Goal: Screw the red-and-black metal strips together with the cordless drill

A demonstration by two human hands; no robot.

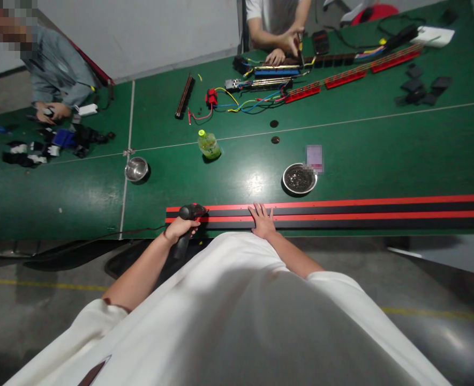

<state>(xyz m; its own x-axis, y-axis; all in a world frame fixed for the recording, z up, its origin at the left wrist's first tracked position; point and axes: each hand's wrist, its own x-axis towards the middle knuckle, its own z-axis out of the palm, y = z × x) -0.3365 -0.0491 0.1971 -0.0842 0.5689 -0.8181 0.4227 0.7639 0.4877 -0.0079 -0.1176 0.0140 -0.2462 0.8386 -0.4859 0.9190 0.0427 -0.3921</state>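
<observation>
My left hand (179,229) is wrapped round the grip of a black power screwdriver (188,212). Its tip points right, over the left part of two long red and black strips (361,210) lying side by side along the table's near edge. My right hand (263,221) lies flat on the strips with its fingers spread, to the right of the screwdriver. What the tip touches is too small to make out. A steel bowl of small dark pieces (299,179) stands beyond my right hand.
On the green table (245,171) stand a metal bowl (136,169) and a green-capped bottle (209,145). Across it, one person (279,32) handles wired red and black strips (345,78). Another person (60,69) works at left near dark parts (62,140).
</observation>
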